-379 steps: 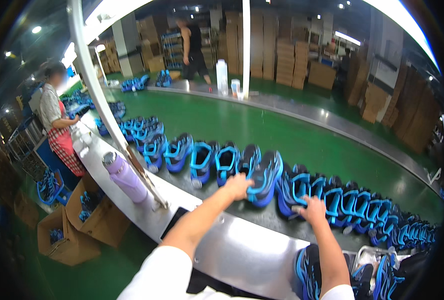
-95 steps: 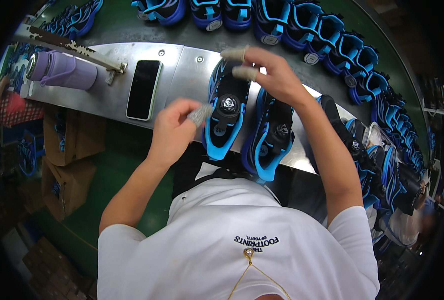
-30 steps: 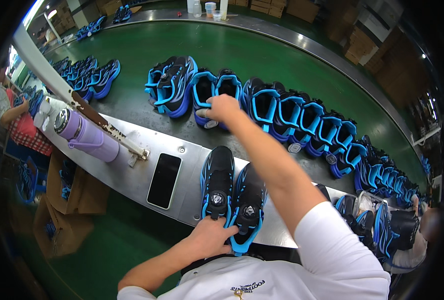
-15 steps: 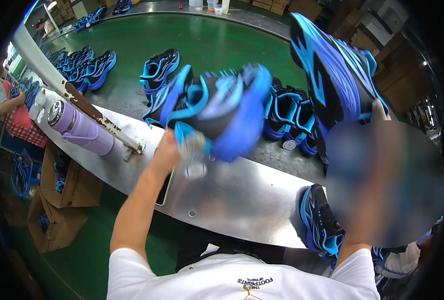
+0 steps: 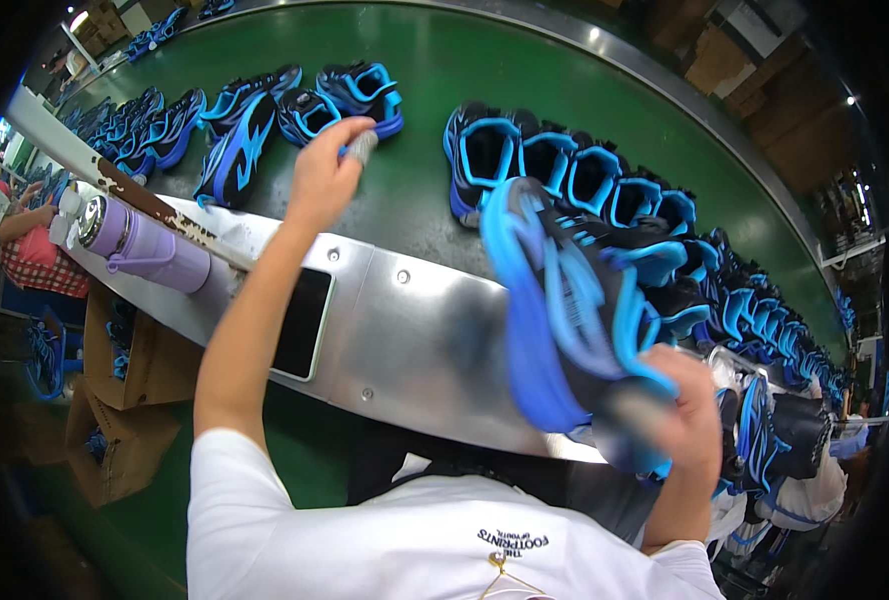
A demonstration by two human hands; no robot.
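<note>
My right hand (image 5: 690, 410) is closed around the heel end of a black sneaker (image 5: 565, 310) with blue and violet panels. That sneaker is tilted above the metal ledge, its sole toward the left, and motion blurs the fingers. Farther left, my left hand (image 5: 330, 170) reaches over the green belt with its fingers apart, one of them in a greyish cover. Just beyond those fingers is a matching sneaker (image 5: 365, 92), whose contact with the hand is hard to make out. Another sneaker (image 5: 307, 115) sits to its left, and one more (image 5: 237, 155) leans on its side.
A row of sneakers (image 5: 592, 175) runs along the green belt (image 5: 445, 60) to the far right. On the metal ledge (image 5: 415, 330) lie a dark-screened phone (image 5: 305, 325) and a purple bottle (image 5: 155, 248) beside a white post (image 5: 75, 155). Cardboard boxes (image 5: 155, 365) stand below left, near another person (image 5: 25, 225).
My left hand has moved up and left from the blurred sneakers near the ledge to the belt. My right hand, raised at the right before, has lowered its sneaker toward the ledge.
</note>
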